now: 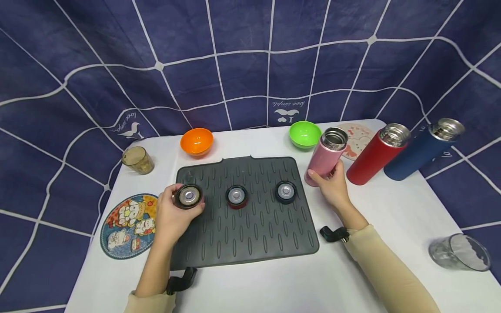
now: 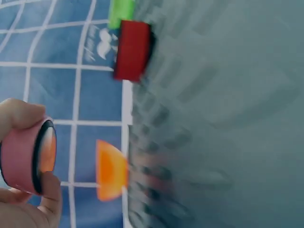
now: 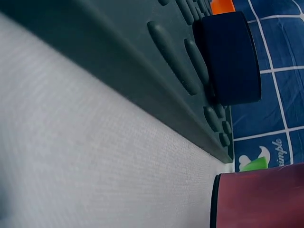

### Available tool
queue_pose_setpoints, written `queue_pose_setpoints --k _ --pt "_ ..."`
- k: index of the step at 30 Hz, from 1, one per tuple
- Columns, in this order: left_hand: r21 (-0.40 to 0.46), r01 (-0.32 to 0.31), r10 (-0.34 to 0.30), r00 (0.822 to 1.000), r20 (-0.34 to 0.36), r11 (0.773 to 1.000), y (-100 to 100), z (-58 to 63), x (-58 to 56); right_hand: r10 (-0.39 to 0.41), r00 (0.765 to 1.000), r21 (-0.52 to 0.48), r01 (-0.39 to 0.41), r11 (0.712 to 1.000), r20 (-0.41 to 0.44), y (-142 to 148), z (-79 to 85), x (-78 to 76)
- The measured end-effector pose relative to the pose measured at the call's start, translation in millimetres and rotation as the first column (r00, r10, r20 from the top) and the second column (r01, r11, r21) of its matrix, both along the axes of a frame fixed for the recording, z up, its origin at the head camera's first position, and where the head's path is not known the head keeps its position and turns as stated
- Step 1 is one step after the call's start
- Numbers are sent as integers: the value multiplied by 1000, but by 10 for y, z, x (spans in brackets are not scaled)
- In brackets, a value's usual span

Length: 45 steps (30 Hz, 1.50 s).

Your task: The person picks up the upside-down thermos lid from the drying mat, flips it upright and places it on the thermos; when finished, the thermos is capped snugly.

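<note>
My left hand (image 1: 172, 213) grips a pink thermos lid (image 2: 19, 156) above the left part of a dark grey drying mat (image 1: 258, 234). The lid's black-rimmed inner side with a metal centre faces up in the head view. At the mat's right edge, my right hand (image 1: 332, 184) holds an open pink thermos bottle (image 1: 322, 163), which stands on the table. The right wrist view shows that bottle's lower part, but not the hand. On the mat lie a red lid (image 1: 236, 197) and a dark blue lid (image 1: 285, 192), both inner side up.
Right of the pink bottle stand open red (image 1: 373, 156) and blue (image 1: 419, 152) bottles. Orange (image 1: 197, 142) and green (image 1: 305, 134) bowls sit behind the mat. An amber glass (image 1: 138, 161) and round patterned placemat (image 1: 129, 226) lie left; a clear glass (image 1: 458, 252) is front right.
</note>
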<state>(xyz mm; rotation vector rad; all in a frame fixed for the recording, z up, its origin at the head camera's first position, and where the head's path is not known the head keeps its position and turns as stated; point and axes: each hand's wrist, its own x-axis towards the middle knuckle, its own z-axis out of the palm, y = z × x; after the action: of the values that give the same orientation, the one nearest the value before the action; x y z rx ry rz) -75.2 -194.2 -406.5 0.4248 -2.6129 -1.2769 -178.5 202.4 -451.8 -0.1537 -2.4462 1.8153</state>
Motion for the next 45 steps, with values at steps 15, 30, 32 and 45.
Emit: queue_pose_setpoints --k 15,30,32,45 --pt "257 416 -344 896 -282 872 811 805 -416 5 1000 37 -6 999 30 6 -6 -22" --pt "-67 618 -618 761 -199 783 1956 1045 -1178 7 1000 46 -7 999 -6 -9 -33 -9" --pt "-123 624 -636 748 -189 771 2079 1072 -1235 7 1000 49 -7 999 -4 6 -36 -7" --pt "-308 587 -645 752 -136 749 2716 1067 -1417 -5 999 63 8 998 -48 12 -26 -8"
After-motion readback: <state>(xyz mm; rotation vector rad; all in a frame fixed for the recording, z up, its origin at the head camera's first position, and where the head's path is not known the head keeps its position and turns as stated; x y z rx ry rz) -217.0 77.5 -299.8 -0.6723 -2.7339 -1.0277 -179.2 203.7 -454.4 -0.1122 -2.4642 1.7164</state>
